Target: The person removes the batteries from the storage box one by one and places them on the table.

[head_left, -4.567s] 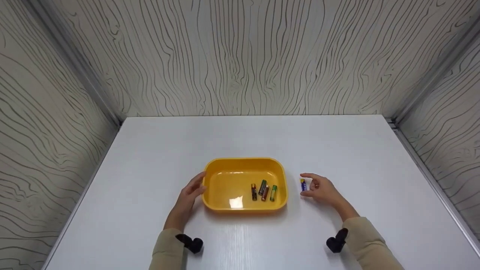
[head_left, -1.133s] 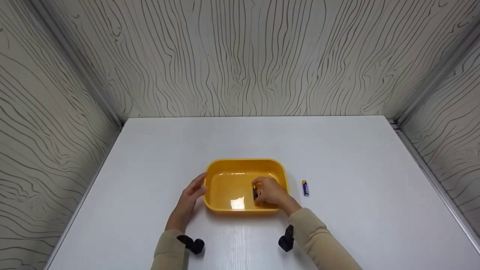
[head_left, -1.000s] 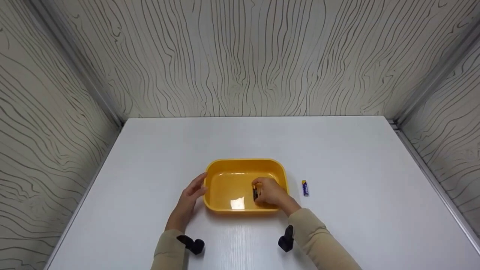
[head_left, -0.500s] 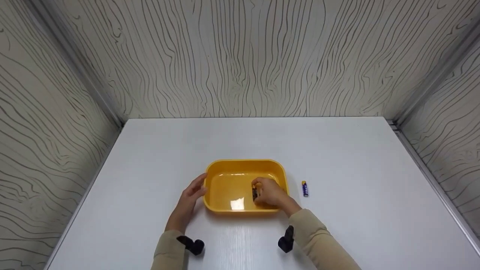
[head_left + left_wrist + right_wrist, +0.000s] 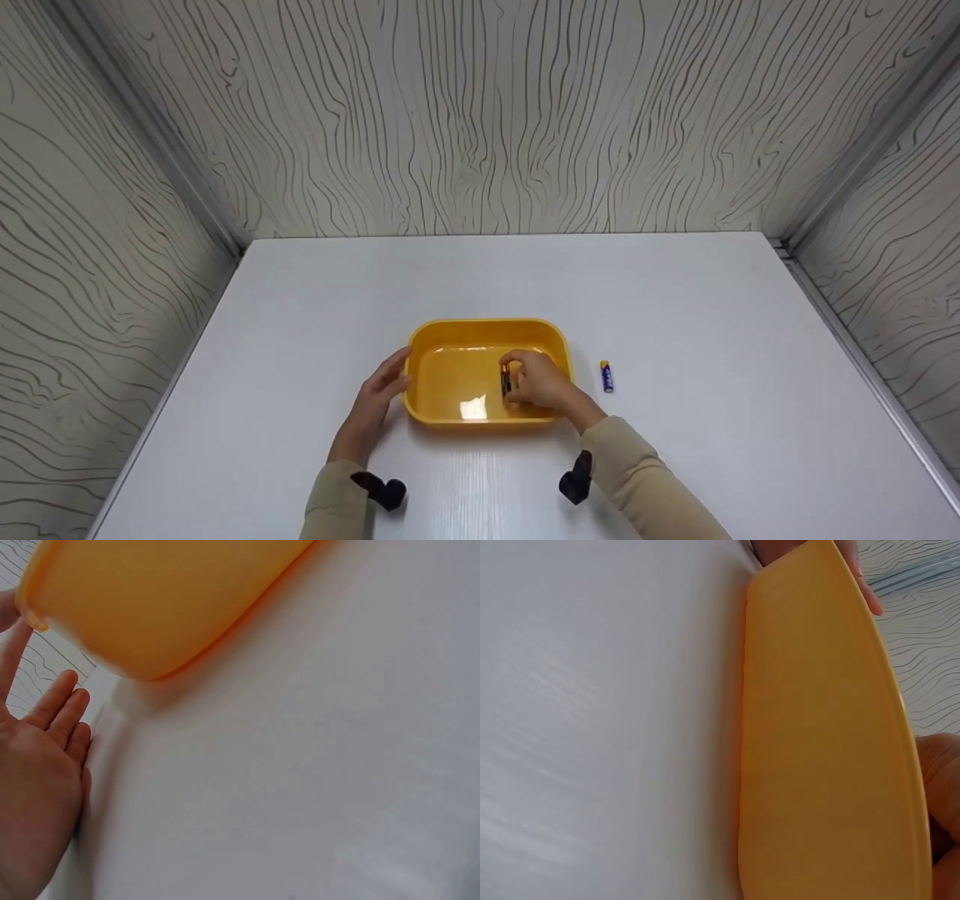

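My left hand (image 5: 379, 390) rests at the left end of a yellow plastic tray (image 5: 450, 330), with thumb and forefinger at the rim. In the left wrist view the other fingers of this left hand (image 5: 45, 765) are stretched out beside the tray wall (image 5: 150, 607). Inside the tray, my right hand (image 5: 540, 382) pinches a dark battery (image 5: 505, 382) lengthwise, forefinger at its far end and thumb at its near end. Whatever else lies under that palm is hidden. A blue battery with a yellow end (image 5: 607, 376) lies on the table, just right of the tray.
The tray stands on a white table (image 5: 315, 300). Behind and to both sides rise panels with a wood-grain pattern (image 5: 480, 120). A black wrist mount (image 5: 576, 478) juts from the right sleeve, another black mount (image 5: 382, 491) from the left one.
My right hand has gone from the blue battery on the table into the tray, and covers most of the batteries there. Over the last second it barely moves. The left hand stays put.
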`<state>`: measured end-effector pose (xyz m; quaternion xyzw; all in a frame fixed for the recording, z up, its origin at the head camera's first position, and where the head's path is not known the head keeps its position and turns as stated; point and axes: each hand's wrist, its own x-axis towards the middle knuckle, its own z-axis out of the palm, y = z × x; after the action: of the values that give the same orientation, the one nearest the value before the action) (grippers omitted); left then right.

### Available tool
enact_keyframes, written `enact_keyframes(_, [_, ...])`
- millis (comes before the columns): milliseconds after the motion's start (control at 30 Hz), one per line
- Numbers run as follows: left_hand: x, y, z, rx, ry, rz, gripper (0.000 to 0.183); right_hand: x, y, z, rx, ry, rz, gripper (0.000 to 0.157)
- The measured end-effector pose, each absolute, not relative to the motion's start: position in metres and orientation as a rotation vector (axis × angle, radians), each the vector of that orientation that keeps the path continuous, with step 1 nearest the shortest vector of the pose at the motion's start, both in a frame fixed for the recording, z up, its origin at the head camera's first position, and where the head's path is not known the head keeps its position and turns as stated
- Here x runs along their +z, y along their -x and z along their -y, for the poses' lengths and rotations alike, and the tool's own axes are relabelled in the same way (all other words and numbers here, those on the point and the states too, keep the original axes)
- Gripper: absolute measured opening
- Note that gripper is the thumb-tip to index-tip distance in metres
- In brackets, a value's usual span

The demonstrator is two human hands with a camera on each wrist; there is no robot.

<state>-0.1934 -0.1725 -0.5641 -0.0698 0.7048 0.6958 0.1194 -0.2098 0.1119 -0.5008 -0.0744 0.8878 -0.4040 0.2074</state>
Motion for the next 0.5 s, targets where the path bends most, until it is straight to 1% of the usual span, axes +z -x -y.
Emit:
enact_keyframes(167, [-0.564,0.193,0.172,2.043,0.186,-2.055,0.056,-0.494,0.207,-0.114,-1.120,0.238,-2.488,0.054])
enact_keyframes(500, [-0.563,0.192,0.172,2.075,0.161,-2.038,0.058,-0.483,0.200,-0.128,-1.230,0.427,-2.477,0.051])
